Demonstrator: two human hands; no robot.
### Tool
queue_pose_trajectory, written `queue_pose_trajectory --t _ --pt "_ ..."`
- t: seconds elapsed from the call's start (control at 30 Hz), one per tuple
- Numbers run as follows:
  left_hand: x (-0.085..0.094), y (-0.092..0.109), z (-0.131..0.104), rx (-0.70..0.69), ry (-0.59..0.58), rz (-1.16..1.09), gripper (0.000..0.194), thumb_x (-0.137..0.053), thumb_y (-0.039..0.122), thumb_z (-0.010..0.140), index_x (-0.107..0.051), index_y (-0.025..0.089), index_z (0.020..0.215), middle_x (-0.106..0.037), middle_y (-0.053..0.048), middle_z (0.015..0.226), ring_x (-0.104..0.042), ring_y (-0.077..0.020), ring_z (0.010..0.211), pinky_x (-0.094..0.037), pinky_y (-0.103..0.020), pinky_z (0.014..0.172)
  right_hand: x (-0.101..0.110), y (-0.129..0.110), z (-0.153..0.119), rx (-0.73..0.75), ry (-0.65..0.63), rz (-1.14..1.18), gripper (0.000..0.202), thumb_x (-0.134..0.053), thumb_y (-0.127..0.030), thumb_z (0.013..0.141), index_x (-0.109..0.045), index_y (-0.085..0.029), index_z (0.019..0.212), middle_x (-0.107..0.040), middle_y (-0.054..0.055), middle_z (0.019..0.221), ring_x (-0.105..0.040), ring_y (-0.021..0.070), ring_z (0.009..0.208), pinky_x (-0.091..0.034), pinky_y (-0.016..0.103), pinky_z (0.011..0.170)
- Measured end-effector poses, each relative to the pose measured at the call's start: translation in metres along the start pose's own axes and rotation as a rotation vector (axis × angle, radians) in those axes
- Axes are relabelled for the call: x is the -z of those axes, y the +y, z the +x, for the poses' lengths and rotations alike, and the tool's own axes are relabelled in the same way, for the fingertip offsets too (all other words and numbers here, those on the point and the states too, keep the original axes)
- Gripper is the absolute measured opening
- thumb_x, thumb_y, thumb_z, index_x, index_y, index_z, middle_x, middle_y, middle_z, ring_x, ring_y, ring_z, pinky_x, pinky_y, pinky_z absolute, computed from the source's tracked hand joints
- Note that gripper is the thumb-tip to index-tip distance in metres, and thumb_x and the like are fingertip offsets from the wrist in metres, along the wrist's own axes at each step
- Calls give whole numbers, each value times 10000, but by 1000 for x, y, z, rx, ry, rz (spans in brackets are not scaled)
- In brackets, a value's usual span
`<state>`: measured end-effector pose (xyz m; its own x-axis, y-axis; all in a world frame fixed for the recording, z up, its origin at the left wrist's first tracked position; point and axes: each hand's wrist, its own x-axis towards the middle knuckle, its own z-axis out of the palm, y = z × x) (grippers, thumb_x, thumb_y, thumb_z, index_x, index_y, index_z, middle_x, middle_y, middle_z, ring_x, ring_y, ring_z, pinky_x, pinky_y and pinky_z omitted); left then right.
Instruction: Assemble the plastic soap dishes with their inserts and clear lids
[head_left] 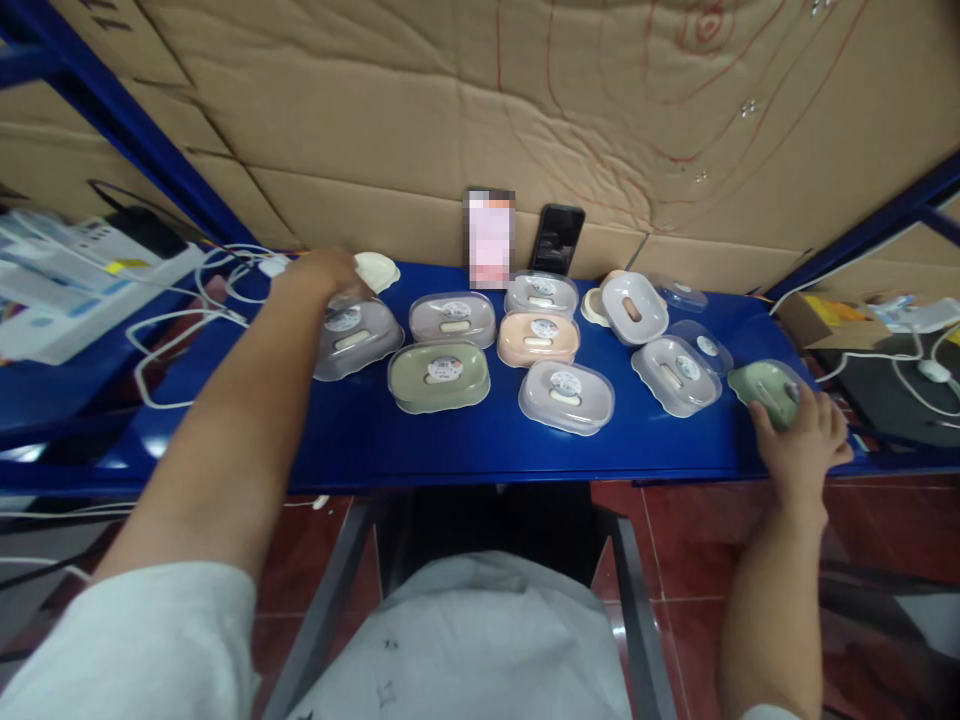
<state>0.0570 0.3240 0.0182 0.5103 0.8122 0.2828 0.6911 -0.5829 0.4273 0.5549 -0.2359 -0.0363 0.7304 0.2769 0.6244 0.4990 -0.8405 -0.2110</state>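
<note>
Several oval boxes with clear lids stand on the blue table. At the left, my left hand (pixel 334 275) reaches over the back of a grey box (pixel 356 340); its fingertips are hidden and blurred. My right hand (pixel 804 430) is wrapped round the near right side of a green box (pixel 769 388) at the right end. Between them are another green box (pixel 442 375), an orange box (pixel 538 340), a pale grey box (pixel 568 395) and a grey box on the right (pixel 677 373). A white oval piece (pixel 634 308) leans at the back.
A lit phone (pixel 489 240) and a dark phone (pixel 559 238) lean on the cardboard wall (pixel 360 120). White cables (pixel 161 350) lie at the left. An open carton (pixel 825 318) stands at the right. Blue posts rise at both sides.
</note>
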Motion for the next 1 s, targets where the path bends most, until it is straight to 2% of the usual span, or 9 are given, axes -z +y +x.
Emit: queue_pose_trajectory --t 0.13,0.23,0.3,0.43,0.57,0.67,0.77,0.87,1.0 --pt "12 2 -2 192 -110 90 632 -972 597 706 -605 82 697 -817 -110 970 -756 -215 1046 -555 -455 1120 -1 5 -1 4 -80 -21 700 -585 -713 965 -690 -250 1480 -573 348 1540 -480 548 1478 -368 785 942" --pt "31 16 -14 269 -115 135 473 -958 382 767 -703 7 901 -803 -114 1023 -746 -267 1102 -532 -541 1133 20 -34 -8 146 -15 84 660 -550 -647 1011 -659 -231 1511 -550 319 1584 -470 502 1516 -373 752 1040" --pt "46 36 -35 268 -84 137 473 -905 305 812 -727 -4 1122 -790 -105 1050 -741 -280 1098 -533 -569 1112 36 -76 -13 340 -27 209 562 -467 -564 1068 -681 -223 1460 -643 254 1510 -557 419 1459 -413 647 1110" --pt "62 99 -118 80 94 -78 528 -811 309 871 -692 151 1361 -758 -83 1182 -717 -218 1029 -585 -415 1009 48 -169 -14 712 -258 263 464 -440 -479 1108 -680 -229 1417 -700 148 1454 -605 337 1374 -403 539 1151" --pt "48 152 -217 -106 135 -290 284 -730 358 956 -681 251 1214 -734 -53 1214 -720 -256 1110 -604 -432 1012 25 -230 1 727 -383 55 557 -609 -485 1042 -601 -203 1523 -684 185 1453 -603 391 1326 -410 552 1082" --pt "26 169 -270 -232 129 -251 79 -638 258 1041 -670 279 1111 -728 -49 1143 -716 -256 1115 -624 -429 995 4 -245 12 738 -471 -124 624 -698 -398 983 -576 -137 1537 -730 235 1334 -641 412 1235 -421 531 998" --pt "6 167 -301 -370 103 -222 161 -595 140 1050 -664 277 1098 -726 -42 1064 -717 -236 1054 -620 -462 1052 -4 -244 20 766 -464 -161 532 -628 -265 1007 -590 -134 1521 -770 216 1218 -678 356 1139 -400 490 967" --pt "-8 155 -315 -483 97 -181 256 -556 58 1035 -682 258 1135 -729 -48 1050 -730 -218 1026 -602 -487 1117 -2 -236 31 733 -407 -140 428 -437 -204 1081 -681 -126 1424 -768 205 1182 -663 310 1152 -357 494 980" --pt "-21 141 -319 -568 118 -144 298 -564 29 1018 -708 235 1178 -752 -65 1083 -746 -223 1078 -599 -484 1128 -1 -229 43 669 -352 -142 497 -307 -191 1103 -687 -96 1409 -733 225 1247 -615 316 1207 -336 498 990"
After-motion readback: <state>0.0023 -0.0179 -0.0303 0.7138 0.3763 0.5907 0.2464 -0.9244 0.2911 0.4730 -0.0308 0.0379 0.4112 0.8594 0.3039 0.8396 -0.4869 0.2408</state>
